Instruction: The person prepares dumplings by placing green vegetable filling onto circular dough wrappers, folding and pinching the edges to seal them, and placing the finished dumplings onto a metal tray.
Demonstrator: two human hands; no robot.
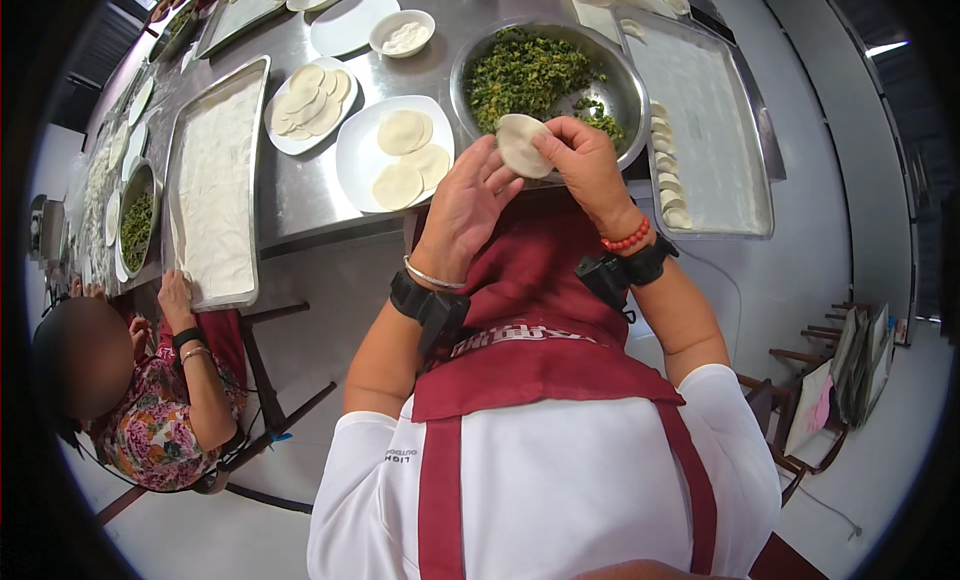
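Observation:
My right hand (589, 164) pinches a round dough wrapper (523, 146) between thumb and fingers. Palm up and fingers apart, my left hand (474, 197) is just left of the wrapper; whether its fingertips touch the wrapper's edge I cannot tell. Behind both hands stands a steel bowl (636, 92) with chopped green and yellow filling (517, 74). More wrappers (399, 186) lie on a square white plate (356, 160) to the left, and a second plate (281, 139) holds a stack of them. Folded dumplings (667, 164) line the left side of a metal tray (712, 115) at right.
A long floured tray (217, 197) lies on the steel table (300, 197) at left. Beyond the plates are a small bowl of white powder (405, 37) and an oval plate (355, 21). A co-worker (169, 407) sits at the lower left, beside another bowl of filling (137, 231).

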